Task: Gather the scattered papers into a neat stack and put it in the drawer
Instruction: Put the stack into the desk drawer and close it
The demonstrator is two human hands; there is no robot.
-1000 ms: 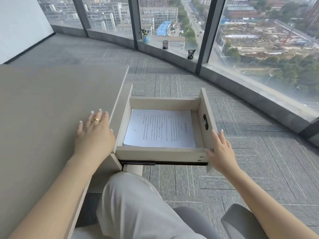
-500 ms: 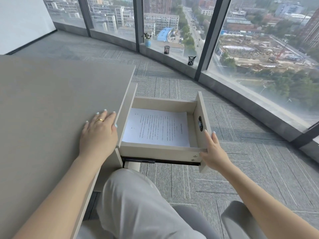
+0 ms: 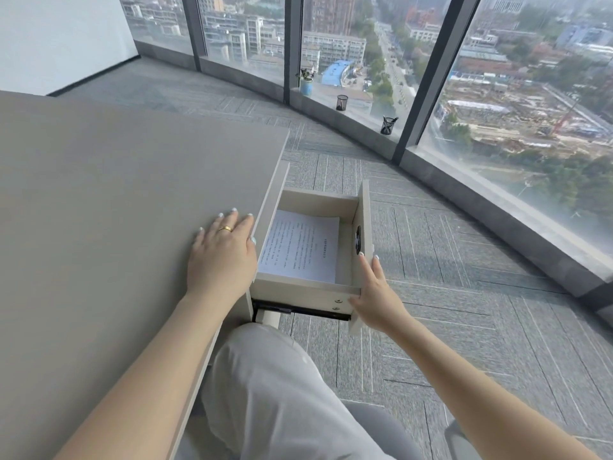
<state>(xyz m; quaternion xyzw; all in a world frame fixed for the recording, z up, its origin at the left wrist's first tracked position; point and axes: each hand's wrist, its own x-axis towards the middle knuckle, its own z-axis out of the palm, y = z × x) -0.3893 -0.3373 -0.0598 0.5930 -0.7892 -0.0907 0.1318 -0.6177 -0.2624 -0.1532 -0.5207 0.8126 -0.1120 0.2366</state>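
Observation:
A stack of white printed papers [image 3: 302,250] lies flat inside the beige drawer [image 3: 308,290], which sticks partly out of the desk's right side. My right hand [image 3: 374,293] rests flat against the outer face of the drawer front [image 3: 364,227], fingers straight, holding nothing. My left hand [image 3: 222,254], with a gold ring, lies palm down on the grey desk top [image 3: 116,227] at its right edge, fingers spread. The left part of the papers is hidden under the desk edge.
My knee in light trousers [image 3: 272,386] sits below the drawer. Grey carpet [image 3: 447,293] spreads to the right. A curved window sill at the back carries a blue plant pot [image 3: 306,84] and two black mesh pen cups [image 3: 341,102].
The drawer has slid leftward into the desk, with my right hand against its front. Less of the paper stack shows. My left hand stays flat on the desk.

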